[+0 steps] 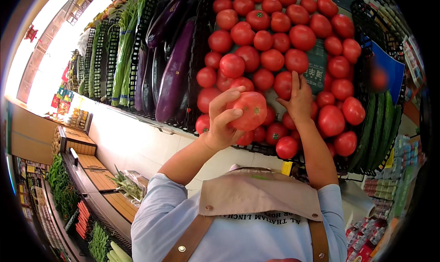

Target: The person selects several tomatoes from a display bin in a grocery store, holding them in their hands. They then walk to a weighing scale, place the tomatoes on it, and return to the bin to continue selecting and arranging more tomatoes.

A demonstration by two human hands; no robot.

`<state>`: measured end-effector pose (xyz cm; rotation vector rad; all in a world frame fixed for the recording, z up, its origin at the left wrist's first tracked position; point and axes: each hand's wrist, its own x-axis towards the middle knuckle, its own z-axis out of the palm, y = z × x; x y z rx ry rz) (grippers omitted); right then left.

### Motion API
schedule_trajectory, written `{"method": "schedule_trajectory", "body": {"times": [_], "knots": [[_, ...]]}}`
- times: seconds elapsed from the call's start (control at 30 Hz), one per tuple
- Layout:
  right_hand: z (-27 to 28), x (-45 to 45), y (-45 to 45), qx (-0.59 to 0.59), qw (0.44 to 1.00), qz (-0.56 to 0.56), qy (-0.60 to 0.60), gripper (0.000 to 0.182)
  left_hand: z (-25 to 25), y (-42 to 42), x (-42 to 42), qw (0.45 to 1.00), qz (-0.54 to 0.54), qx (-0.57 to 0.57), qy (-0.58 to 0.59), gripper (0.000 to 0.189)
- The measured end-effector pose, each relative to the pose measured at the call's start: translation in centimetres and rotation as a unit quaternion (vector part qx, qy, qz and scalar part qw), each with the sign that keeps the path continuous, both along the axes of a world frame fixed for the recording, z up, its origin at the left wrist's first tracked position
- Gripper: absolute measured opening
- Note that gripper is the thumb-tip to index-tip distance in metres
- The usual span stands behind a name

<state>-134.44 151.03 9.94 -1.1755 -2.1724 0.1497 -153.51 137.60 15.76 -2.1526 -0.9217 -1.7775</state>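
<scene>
My left hand (221, 124) holds a large pinkish-red tomato (253, 116) above the other tomatoes, its stem scar facing me. Farther right, my right hand (300, 102) reaches into the display and grips a tomato (282, 85) by its right side, thumb at the lower edge and fingers at the upper right. Many loose red tomatoes (263, 40) lie around both hands, a few with small green stickers. Among them a green printed sheet (317, 64) shows through, bearing writing. A black plastic lattice edge (256, 148) borders the tomatoes on my side.
Purple eggplants (177, 69) lie left of the tomatoes, with bundled green stalks (123, 55) beyond them. Cucumbers (376, 128) fill the right side. A wooden-topped counter (99, 179) stands behind me on the left, holding a bagged green vegetable (129, 186). Pale tiled floor (137, 138) lies between.
</scene>
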Motion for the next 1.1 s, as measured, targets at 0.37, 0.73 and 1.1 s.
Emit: {"method": "schedule_trajectory", "body": {"times": [0.37, 0.73, 1.1], "knots": [[0.1, -1.6, 0.5, -0.232, 0.924, -0.037, 0.301, 0.048, 5.2, 4.9, 6.3, 0.829, -0.236, -0.474, -0.18, 0.069], [-2.6, -1.0, 1.4, -0.048, 0.997, -0.013, 0.058, 0.041, 13.0, 23.2, 25.5, 0.738, -0.303, -0.569, -0.2, 0.046], [-1.9, -1.2, 1.8, -0.213, 0.948, -0.023, 0.237, 0.051, 4.1, 13.6, 10.1, 0.869, -0.201, -0.362, -0.273, 0.039]]}}
